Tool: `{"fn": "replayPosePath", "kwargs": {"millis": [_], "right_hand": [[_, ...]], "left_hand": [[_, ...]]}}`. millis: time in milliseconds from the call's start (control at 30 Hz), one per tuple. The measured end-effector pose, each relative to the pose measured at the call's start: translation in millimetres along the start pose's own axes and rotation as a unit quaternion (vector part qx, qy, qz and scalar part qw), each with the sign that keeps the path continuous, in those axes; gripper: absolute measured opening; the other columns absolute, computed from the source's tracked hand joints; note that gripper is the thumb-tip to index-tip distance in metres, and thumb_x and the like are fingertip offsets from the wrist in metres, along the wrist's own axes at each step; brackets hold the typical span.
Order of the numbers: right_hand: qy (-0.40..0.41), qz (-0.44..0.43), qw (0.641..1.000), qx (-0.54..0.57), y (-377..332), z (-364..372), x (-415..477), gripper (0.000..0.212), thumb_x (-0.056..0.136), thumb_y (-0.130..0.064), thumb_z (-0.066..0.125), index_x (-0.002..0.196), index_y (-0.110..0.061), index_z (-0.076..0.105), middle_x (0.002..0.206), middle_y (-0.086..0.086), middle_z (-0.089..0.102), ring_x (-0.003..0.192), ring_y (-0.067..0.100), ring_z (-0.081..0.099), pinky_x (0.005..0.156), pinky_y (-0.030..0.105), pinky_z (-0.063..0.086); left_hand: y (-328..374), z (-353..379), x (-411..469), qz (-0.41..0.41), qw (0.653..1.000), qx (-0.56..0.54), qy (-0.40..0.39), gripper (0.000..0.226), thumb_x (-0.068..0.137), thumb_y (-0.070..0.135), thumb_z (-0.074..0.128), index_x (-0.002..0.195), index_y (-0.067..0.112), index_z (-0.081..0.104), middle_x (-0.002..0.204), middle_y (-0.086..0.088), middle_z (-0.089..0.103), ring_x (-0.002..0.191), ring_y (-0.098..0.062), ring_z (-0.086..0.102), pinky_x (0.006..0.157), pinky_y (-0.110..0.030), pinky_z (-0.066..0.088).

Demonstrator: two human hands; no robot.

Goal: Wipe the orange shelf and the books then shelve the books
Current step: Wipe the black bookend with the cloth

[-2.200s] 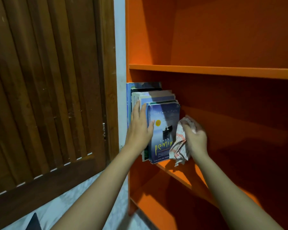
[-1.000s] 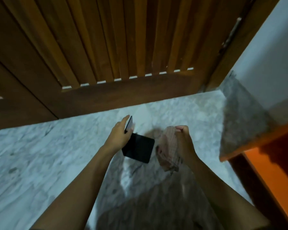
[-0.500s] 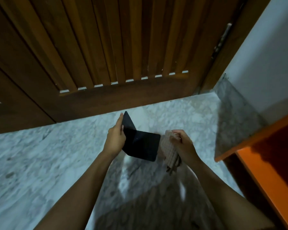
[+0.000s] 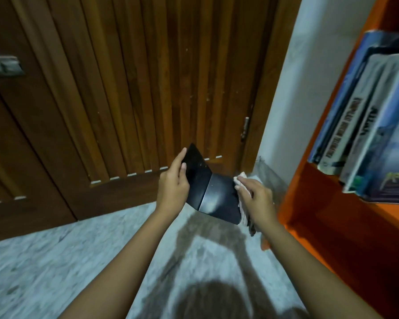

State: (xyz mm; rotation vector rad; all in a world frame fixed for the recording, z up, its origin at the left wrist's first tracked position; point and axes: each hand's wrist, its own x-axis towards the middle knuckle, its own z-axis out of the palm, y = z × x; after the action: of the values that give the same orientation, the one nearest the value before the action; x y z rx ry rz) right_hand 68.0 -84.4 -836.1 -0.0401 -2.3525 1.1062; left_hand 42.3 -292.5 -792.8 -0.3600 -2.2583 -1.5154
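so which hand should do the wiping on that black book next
Right. The right hand holds the cloth against the black book at its edge, while the left hand grips the other side, steadying it.

Near centre, the left hand [image 4: 173, 189] grips a bent-open black book [image 4: 207, 192], and the right hand [image 4: 257, 200] presses a pale cloth [image 4: 241, 180] to its 3 o'clock edge. At 3 o'clock, books [image 4: 366, 125] stand on the orange shelf [image 4: 320, 199]; a wooden door [image 4: 124, 88] fills 11 o'clock.
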Motion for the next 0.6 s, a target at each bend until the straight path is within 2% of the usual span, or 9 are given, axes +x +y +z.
{"fn": "replayPosePath", "kwargs": {"millis": [67, 100, 167, 200, 233, 300, 367, 467, 600], "right_hand": [[-0.002, -0.024, 0.999, -0.035, -6, -11, -4, 0.022, 0.09, -0.01, 0.06, 0.11, -0.006, 0.068, 0.116, 0.011, 0.067, 0.111, 0.024, 0.061, 0.098, 0.019, 0.04], [-0.007, -0.028, 0.998, -0.047, -9, -16, -6, 0.024, 0.093, -0.012, 0.056, 0.114, -0.006, 0.067, 0.122, 0.012, 0.064, 0.117, 0.023, 0.057, 0.103, 0.024, 0.038], [-0.025, -0.033, 0.997, -0.06, -14, -27, -10, 0.03, 0.096, -0.017, 0.051, 0.123, -0.008, 0.061, 0.133, 0.01, 0.056, 0.127, 0.021, 0.049, 0.107, 0.023, 0.031], [-0.037, -0.035, 0.996, -0.068, -16, -32, -12, 0.033, 0.097, -0.019, 0.048, 0.128, -0.01, 0.057, 0.136, 0.009, 0.053, 0.129, 0.02, 0.046, 0.107, 0.02, 0.028], [-0.048, -0.034, 0.995, -0.078, -18, -37, -14, 0.036, 0.098, -0.02, 0.045, 0.132, -0.011, 0.053, 0.138, 0.008, 0.051, 0.131, 0.019, 0.044, 0.106, 0.019, 0.026], [-0.06, -0.033, 0.993, -0.097, -22, -46, -15, 0.038, 0.099, -0.022, 0.042, 0.136, -0.011, 0.048, 0.139, 0.008, 0.05, 0.13, 0.02, 0.044, 0.104, 0.019, 0.027], [-0.064, -0.038, 0.992, -0.106, -26, -53, -15, 0.039, 0.1, -0.021, 0.042, 0.136, -0.01, 0.047, 0.138, 0.009, 0.051, 0.128, 0.022, 0.045, 0.104, 0.022, 0.029], [-0.075, -0.041, 0.99, -0.115, -30, -59, -13, 0.038, 0.099, -0.022, 0.043, 0.135, -0.011, 0.048, 0.136, 0.008, 0.053, 0.127, 0.022, 0.046, 0.103, 0.027, 0.032], [-0.101, -0.043, 0.985, -0.132, -37, -63, -7, 0.037, 0.098, -0.026, 0.043, 0.133, -0.018, 0.05, 0.131, 0.005, 0.057, 0.122, 0.022, 0.05, 0.101, 0.035, 0.04]], "left_hand": [[23, -2, -4, 0.03, 0.999, -0.015, -0.01, 0.039, 0.1, 0.017, 0.041, 0.138, 0.023, 0.044, 0.093, 0.004, 0.063, 0.069, 0.001, 0.053, 0.079, -0.03, 0.046], [33, -3, -6, 0.039, 0.999, -0.023, -0.013, 0.039, 0.1, 0.017, 0.041, 0.138, 0.022, 0.045, 0.099, 0.004, 0.063, 0.073, -0.002, 0.056, 0.081, -0.034, 0.05], [47, -3, -10, 0.053, 0.998, -0.037, -0.014, 0.038, 0.1, 0.016, 0.042, 0.137, 0.02, 0.047, 0.098, -0.001, 0.066, 0.08, -0.014, 0.056, 0.078, -0.036, 0.051], [51, -2, -11, 0.061, 0.997, -0.043, -0.013, 0.037, 0.1, 0.016, 0.042, 0.137, 0.02, 0.048, 0.092, 0.002, 0.065, 0.072, -0.013, 0.056, 0.076, -0.033, 0.048], [56, -2, -13, 0.069, 0.996, -0.048, -0.015, 0.037, 0.099, 0.016, 0.043, 0.136, 0.019, 0.048, 0.087, 0.01, 0.062, 0.066, -0.003, 0.053, 0.075, -0.03, 0.044], [66, -2, -15, 0.075, 0.996, -0.051, -0.017, 0.036, 0.099, 0.015, 0.044, 0.135, 0.017, 0.049, 0.09, 0.022, 0.055, 0.069, 0.016, 0.05, 0.075, -0.022, 0.043], [75, -2, -18, 0.078, 0.995, -0.059, -0.016, 0.035, 0.099, 0.013, 0.044, 0.133, 0.013, 0.051, 0.101, 0.02, 0.055, 0.079, 0.027, 0.049, 0.077, -0.008, 0.042], [86, -2, -20, 0.096, 0.993, -0.059, -0.019, 0.034, 0.098, 0.011, 0.045, 0.132, 0.012, 0.052, 0.115, 0.015, 0.055, 0.092, 0.032, 0.044, 0.078, 0.002, 0.039], [93, -4, -22, 0.11, 0.991, -0.062, -0.033, 0.034, 0.098, 0.011, 0.046, 0.131, 0.011, 0.052, 0.106, 0.019, 0.056, 0.084, 0.027, 0.05, 0.076, -0.004, 0.044]]}}
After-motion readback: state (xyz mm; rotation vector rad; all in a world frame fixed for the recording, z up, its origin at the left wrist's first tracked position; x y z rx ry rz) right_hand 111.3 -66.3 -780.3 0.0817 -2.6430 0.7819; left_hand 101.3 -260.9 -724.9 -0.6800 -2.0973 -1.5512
